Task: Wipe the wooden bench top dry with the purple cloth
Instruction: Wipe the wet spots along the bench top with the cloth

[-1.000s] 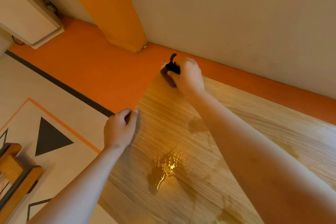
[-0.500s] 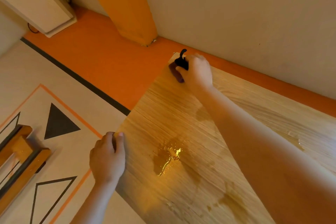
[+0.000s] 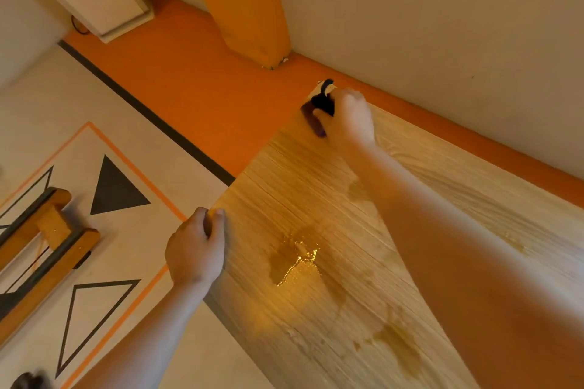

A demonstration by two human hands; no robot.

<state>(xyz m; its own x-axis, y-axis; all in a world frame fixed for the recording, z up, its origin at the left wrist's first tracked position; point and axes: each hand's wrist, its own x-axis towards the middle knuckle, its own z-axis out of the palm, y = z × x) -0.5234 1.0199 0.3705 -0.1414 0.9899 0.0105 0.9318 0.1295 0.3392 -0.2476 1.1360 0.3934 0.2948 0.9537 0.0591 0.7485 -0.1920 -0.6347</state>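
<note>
The wooden bench top [image 3: 316,193] runs from lower right up to a far corner near the wall. My right hand [image 3: 349,117] is stretched to that far corner and closed on the dark purple cloth [image 3: 317,115], which is pressed on the wood and mostly hidden under the fingers. A shiny puddle of water [image 3: 295,259] lies mid-bench, with fainter wet patches [image 3: 398,347] nearer me. My left hand [image 3: 196,246] grips the bench's left edge, fingers curled over it.
An orange floor strip [image 3: 196,95] and an orange pillar [image 3: 246,3] lie beyond the bench end. The white wall [image 3: 442,25] borders the bench's far side. A patterned floor mat [image 3: 117,189] and a wooden frame [image 3: 47,246] are at left.
My left hand slid along the bench's left edge toward me. My right hand stayed at the far corner on the cloth. The view shifted slightly.
</note>
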